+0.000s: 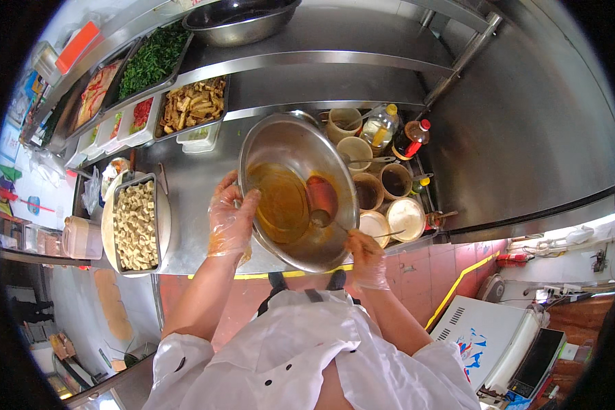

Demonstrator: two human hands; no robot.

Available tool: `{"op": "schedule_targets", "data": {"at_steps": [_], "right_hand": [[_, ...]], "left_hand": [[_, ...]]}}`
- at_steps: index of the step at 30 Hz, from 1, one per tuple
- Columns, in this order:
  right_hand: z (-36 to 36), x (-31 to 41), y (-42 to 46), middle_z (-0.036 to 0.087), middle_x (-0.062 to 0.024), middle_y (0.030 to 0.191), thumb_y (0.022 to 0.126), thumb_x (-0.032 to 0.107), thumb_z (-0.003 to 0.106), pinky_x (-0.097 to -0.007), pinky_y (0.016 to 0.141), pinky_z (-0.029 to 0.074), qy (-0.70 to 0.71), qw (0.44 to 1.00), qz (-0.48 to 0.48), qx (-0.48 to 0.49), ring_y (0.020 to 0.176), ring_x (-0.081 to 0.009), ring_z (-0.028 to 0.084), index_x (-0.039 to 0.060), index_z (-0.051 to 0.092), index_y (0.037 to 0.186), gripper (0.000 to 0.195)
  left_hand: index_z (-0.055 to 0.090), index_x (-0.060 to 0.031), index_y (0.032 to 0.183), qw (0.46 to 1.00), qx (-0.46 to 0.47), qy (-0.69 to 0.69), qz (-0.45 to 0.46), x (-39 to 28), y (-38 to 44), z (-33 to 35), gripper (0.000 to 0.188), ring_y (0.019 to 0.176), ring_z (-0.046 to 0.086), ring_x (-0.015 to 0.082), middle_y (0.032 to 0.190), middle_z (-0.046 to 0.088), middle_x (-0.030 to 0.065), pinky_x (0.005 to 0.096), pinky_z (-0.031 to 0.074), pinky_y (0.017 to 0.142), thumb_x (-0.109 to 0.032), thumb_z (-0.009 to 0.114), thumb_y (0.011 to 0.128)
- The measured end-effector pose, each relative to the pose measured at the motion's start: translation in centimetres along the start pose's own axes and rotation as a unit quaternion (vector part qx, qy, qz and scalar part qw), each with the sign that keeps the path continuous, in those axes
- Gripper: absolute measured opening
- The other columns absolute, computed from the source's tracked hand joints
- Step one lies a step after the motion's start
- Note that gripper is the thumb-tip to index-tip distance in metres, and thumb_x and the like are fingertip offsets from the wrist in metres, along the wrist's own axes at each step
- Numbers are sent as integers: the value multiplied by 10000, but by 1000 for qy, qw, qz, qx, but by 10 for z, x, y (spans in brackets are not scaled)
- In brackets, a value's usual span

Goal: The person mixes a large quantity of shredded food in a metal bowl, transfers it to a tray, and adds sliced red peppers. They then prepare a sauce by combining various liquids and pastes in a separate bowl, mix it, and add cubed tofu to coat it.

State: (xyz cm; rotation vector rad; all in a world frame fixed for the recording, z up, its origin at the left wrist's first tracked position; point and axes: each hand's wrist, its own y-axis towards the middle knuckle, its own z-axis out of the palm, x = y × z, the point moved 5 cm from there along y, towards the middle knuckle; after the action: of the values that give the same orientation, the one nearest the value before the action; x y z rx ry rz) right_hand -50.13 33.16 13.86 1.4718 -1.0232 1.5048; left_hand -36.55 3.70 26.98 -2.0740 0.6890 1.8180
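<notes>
A large stainless steel bowl is tilted over the counter's front edge, with yellow-brown liquid pooled in it. My left hand, in a clear plastic glove, grips the bowl's left rim, thumb inside and fingers outside. At the bowl's lower right rim, my right hand, also gloved, is closed on the handle of a metal spoon. The spoon's round head lies inside the bowl, beside a reddish-brown patch on the wall. What supports the bowl from below is hidden.
Seasoning tubs and capped bottles stand right of the bowl. On the left, a metal tray of pale cubes rests on a round white board. Trays of chopped greens and browned strips stand behind, below a steel shelf.
</notes>
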Motion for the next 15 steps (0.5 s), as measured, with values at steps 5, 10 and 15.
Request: {"op": "schedule_targets", "data": {"at_steps": [5,10,15], "right_hand": [[-62,4,46,696,-64,904,1012,230,657,-285,773,510,42,982,100,-153,853,-132,630,2,724,1073,246],[-72,-19,83,711,-191,1116,980,123,646,-376,910,544,-356,915,-184,-52,1025,-310,692,27,673,1209,250],[-77,-76,91,698,-146,1080,983,104,638,-341,860,544,-172,975,-89,-112,968,-237,682,18,586,1325,357]], "left_hand": [[631,-19,725,1000,2,-14,-14,26,4,-9,189,1317,510,293,1449,512,197,400,401,1066,-82,730,874],[696,-29,792,998,15,-63,-20,27,6,-4,92,1334,503,281,1454,517,193,394,366,1097,-64,728,870],[727,-25,842,996,33,-82,-30,18,5,-1,35,1362,475,258,1449,526,185,384,331,1119,-50,730,865]]}}
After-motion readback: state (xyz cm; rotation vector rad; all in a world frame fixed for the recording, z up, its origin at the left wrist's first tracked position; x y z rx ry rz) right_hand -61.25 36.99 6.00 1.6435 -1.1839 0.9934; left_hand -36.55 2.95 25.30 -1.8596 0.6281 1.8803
